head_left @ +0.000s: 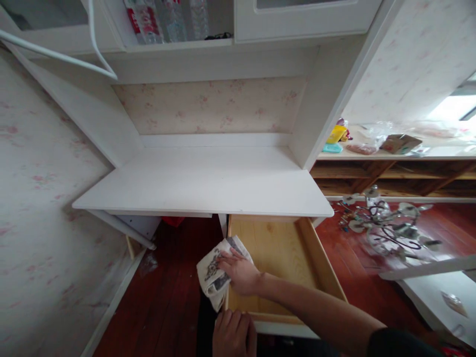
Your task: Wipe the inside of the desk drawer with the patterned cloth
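Observation:
A wooden drawer [273,250] with a white front is pulled out beneath the right part of the white desk [208,181]. My right hand [240,271] reaches across the drawer and presses a pale cloth [212,270] with dark print over its left side wall. The cloth hangs down outside that wall, and the thumb side is partly hidden. At the drawer's front left corner, my left hand [234,333] has its fingers curled over the edge. No objects show on the drawer's bottom.
Above the desk is a hutch with plastic bottles [148,22] on its shelf. A white cable [55,55] hangs at upper left. To the right, a chandelier [390,223] lies on the red floor, before a low wooden shelf unit [345,171] bearing bags and a box.

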Motion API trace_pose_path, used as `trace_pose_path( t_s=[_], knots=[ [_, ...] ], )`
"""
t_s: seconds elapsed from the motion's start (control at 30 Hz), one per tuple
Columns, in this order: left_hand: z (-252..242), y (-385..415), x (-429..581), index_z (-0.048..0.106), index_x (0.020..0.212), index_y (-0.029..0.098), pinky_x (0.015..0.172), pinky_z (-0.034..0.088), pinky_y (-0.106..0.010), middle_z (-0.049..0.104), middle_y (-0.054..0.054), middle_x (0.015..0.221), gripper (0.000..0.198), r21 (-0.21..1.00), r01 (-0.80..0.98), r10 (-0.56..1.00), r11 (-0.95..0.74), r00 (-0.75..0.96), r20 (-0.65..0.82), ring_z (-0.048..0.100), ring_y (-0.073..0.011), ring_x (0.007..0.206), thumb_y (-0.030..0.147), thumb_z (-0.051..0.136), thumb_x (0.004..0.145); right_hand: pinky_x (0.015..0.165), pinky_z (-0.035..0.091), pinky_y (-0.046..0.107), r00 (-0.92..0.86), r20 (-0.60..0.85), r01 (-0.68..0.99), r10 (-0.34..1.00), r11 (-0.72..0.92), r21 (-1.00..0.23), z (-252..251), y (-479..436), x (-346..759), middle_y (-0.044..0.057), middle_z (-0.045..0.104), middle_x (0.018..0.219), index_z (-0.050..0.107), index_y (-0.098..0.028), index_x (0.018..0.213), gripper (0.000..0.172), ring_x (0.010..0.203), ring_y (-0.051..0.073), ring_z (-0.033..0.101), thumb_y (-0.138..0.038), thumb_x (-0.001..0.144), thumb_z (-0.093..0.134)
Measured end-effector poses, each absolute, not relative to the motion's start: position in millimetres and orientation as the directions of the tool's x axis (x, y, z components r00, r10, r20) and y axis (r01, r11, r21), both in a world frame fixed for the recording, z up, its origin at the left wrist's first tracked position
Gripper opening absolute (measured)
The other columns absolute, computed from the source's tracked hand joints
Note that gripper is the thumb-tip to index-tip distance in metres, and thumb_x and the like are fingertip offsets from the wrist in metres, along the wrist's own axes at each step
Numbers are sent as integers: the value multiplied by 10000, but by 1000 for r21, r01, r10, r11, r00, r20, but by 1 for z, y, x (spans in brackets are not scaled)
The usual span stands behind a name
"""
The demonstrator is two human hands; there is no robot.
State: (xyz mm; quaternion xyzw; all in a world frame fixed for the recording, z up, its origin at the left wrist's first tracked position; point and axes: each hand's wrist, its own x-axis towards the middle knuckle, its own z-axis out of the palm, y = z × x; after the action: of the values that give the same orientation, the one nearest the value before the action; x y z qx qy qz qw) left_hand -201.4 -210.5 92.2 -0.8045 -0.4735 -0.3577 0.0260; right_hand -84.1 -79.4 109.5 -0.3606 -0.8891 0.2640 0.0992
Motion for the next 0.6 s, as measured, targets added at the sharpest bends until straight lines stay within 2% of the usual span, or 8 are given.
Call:
trace_pose_path(
  t_s=[0.17, 0.27, 0.33, 0.4, 0.47, 0.53, 0.6],
  knots=[
    [94, -217, -202, 561, 775, 220, 672, 371, -327, 582, -5, 663, 169, 362, 767, 793, -529, 296, 532, 542, -164, 651, 112, 461, 858, 1167, 161, 444, -498, -63, 791, 865, 423, -442, 114, -4, -77, 64, 368, 1514, 428, -189, 1354, 567, 1442, 217, 187, -162, 791, 489],
    [94, -218, -205, 596, 875, 219, 714, 420, -326, 628, -19, 731, 172, 366, 753, 778, -547, 296, 554, 585, -163, 709, 95, 478, 852, 1155, 178, 460, -513, -98, 793, 853, 428, -434, 121, 21, -72, 80, 387, 1502, 456, -178, 1323, 531, 1431, 237, 221, -166, 794, 493],
    [93, -220, -209, 609, 991, 202, 798, 458, -327, 668, -35, 830, 234, 334, 725, 726, -602, 323, 608, 618, -163, 795, 67, 500, 836, 1149, 190, 457, -526, -108, 787, 844, 435, -437, 124, 20, -71, 100, 413, 1480, 448, -164, 1330, 546, 1424, 239, 242, -172, 787, 501],
    [92, -224, -217, 605, 1093, 184, 881, 473, -321, 684, -56, 942, 309, 271, 719, 679, -640, 363, 638, 632, -169, 913, 56, 509, 829, 1137, 213, 441, -531, -98, 779, 842, 439, -447, 125, 7, -72, 111, 459, 1438, 442, -167, 1338, 567, 1388, 235, 321, -175, 774, 508],
    [92, -231, -227, 602, 1144, 190, 915, 478, -321, 677, -70, 1016, 342, 234, 760, 688, -606, 354, 633, 623, -180, 997, 69, 518, 835, 1120, 239, 418, -566, -72, 746, 821, 473, -469, 127, -17, -76, 103, 531, 1359, 496, -185, 1283, 527, 1288, 231, 460, -175, 757, 519],
    [93, -239, -239, 608, 1145, 214, 904, 487, -333, 666, -74, 1043, 330, 248, 827, 743, -504, 269, 613, 618, -190, 1008, 97, 541, 843, 1096, 266, 400, -625, -58, 694, 779, 520, -498, 131, -48, -81, 78, 614, 1233, 577, -200, 1159, 419, 1139, 227, 574, -183, 743, 536],
    [96, -244, -252, 622, 1096, 225, 858, 502, -339, 657, -75, 1029, 262, 279, 875, 780, -395, 160, 605, 623, -192, 961, 146, 566, 853, 1059, 299, 389, -675, -112, 662, 729, 531, -530, 137, -80, -87, 51, 678, 1064, 608, -206, 1057, 319, 1027, 226, 617, -211, 742, 556]
  ],
)
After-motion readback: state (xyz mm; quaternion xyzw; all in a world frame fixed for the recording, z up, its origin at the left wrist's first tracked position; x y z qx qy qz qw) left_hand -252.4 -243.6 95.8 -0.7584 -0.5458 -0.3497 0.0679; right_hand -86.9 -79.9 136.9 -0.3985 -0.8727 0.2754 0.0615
